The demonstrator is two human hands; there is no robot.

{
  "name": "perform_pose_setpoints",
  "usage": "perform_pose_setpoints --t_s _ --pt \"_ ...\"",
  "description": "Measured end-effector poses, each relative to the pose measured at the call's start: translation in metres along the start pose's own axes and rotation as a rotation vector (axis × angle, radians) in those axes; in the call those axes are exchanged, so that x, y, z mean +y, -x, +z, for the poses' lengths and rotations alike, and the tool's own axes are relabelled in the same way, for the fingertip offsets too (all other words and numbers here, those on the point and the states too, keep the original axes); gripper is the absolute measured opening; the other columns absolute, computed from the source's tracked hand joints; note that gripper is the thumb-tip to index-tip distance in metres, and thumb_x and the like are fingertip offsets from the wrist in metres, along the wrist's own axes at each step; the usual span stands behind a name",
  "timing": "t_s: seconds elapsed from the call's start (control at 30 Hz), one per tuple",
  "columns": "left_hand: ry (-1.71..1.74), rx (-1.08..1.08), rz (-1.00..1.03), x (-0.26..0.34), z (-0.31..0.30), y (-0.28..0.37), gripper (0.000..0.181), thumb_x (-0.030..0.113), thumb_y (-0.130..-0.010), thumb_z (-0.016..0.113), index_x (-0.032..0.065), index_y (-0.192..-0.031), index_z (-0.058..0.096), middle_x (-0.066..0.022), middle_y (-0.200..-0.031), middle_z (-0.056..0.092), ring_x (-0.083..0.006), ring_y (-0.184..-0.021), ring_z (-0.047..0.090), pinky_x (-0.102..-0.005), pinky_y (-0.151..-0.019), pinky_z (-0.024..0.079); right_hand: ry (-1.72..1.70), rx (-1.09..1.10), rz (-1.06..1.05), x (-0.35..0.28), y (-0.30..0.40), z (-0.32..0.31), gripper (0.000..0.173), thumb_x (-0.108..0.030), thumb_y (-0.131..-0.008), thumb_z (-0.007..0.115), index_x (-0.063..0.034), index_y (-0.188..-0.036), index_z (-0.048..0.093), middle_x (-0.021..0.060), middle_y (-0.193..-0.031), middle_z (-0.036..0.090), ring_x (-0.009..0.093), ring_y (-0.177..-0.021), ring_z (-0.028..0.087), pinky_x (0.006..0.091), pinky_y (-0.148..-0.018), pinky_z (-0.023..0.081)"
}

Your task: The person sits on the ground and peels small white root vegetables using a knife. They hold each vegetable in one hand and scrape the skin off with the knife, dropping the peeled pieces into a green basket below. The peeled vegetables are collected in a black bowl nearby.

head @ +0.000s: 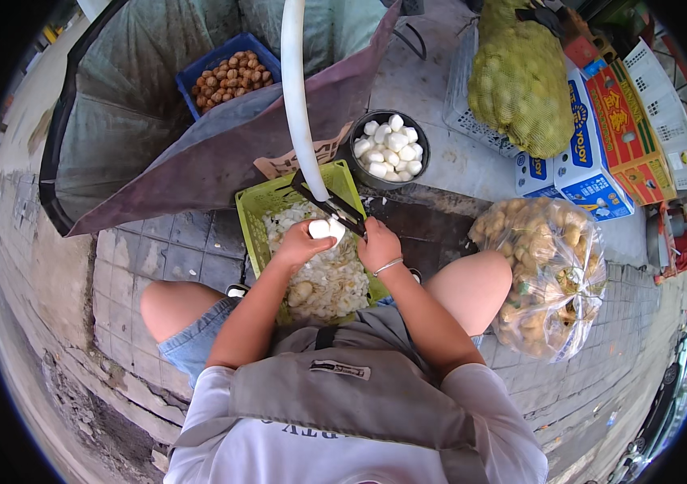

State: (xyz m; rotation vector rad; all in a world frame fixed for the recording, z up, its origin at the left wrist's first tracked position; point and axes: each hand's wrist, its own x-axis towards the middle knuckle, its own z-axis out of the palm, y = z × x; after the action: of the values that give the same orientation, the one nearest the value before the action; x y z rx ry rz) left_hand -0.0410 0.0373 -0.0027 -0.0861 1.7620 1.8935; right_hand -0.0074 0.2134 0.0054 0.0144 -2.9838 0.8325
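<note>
My left hand (297, 245) grips a peeled white root vegetable (320, 229), thumb along its near side. In my right hand (381, 244) is a dark, broad-bladed knife (343, 212); its blade points away to the upper left, and its edge is close to the vegetable. Whether it touches is hard to tell. Both hands are above a yellow-green plastic crate (254, 233) full of pale peelings (331, 281). One rounder tan piece (300, 293) lies among them. Just beyond the crate, a black bucket (358, 163) holds several peeled white vegetables (393, 145).
A white curved pole (298, 91) comes down to the knife in view. Left stands a fabric-sided enclosure (132, 121) with a blue crate (189, 91) of walnuts (233, 78). Right are a plastic bag of tan tubers (546, 272), a green net sack (519, 85) and cardboard boxes (628, 127).
</note>
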Motion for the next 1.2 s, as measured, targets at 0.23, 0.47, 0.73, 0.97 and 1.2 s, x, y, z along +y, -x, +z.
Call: perform_pose_setpoints --t_s 0.23,0.47,0.73,0.97,1.2 --pt "-0.150 -0.086 0.087 0.014 0.005 0.015 0.034 0.005 -0.065 0.067 -0.0005 -0.095 0.052 -0.0030 -0.085 0.056 -0.0083 -0.075 0.051 -0.0231 -0.066 0.043 0.154 -0.040 0.047 0.010 -0.010 -0.002 0.022 -0.009 -0.064 0.053 -0.0023 -0.083 0.045 0.0164 -0.075 0.054 0.034 -0.070 0.054 0.0425 -0.062 0.042" --pt "0.585 -0.178 -0.093 -0.011 -0.008 -0.006 0.038 0.026 -0.081 0.051 0.0042 -0.110 0.040 -0.0107 -0.101 0.051 -0.0218 -0.091 0.052 -0.0338 -0.080 0.042 -0.652 -0.280 0.364 -0.001 -0.002 -0.001 0.021 -0.021 -0.075 0.053 -0.0008 -0.075 0.048 0.0095 -0.058 0.052 0.024 -0.053 0.054 0.0330 -0.051 0.044" --pt "0.810 -0.097 -0.182 -0.012 -0.003 -0.011 0.049 0.044 -0.087 0.023 0.0024 -0.106 0.041 -0.0138 -0.102 0.050 -0.0262 -0.092 0.051 -0.0386 -0.082 0.042 -1.408 -0.551 0.706 -0.011 0.002 -0.001 0.025 -0.026 -0.080 0.046 -0.0047 -0.067 0.046 0.0054 -0.056 0.048 0.017 -0.044 0.048 0.0281 -0.044 0.040" --pt "0.890 -0.105 -0.258 -0.014 0.008 -0.010 0.048 0.041 -0.087 0.021 0.0013 -0.102 0.043 -0.0135 -0.095 0.052 -0.0248 -0.083 0.052 -0.0378 -0.074 0.043 -1.370 -0.545 0.675 -0.015 0.004 0.000 0.025 -0.024 -0.080 0.046 -0.0034 -0.067 0.046 0.0052 -0.055 0.047 0.016 -0.043 0.046 0.0274 -0.043 0.039" --pt "0.736 -0.269 -0.258 -0.020 0.021 -0.004 0.058 0.045 -0.085 0.011 0.0007 -0.087 0.048 -0.0131 -0.064 0.052 -0.0264 -0.059 0.049 -0.0376 -0.061 0.043 -1.293 -0.546 0.638 -0.021 0.006 0.007 0.024 -0.022 -0.080 0.045 -0.0032 -0.066 0.045 0.0054 -0.055 0.047 0.016 -0.044 0.046 0.0272 -0.044 0.039"
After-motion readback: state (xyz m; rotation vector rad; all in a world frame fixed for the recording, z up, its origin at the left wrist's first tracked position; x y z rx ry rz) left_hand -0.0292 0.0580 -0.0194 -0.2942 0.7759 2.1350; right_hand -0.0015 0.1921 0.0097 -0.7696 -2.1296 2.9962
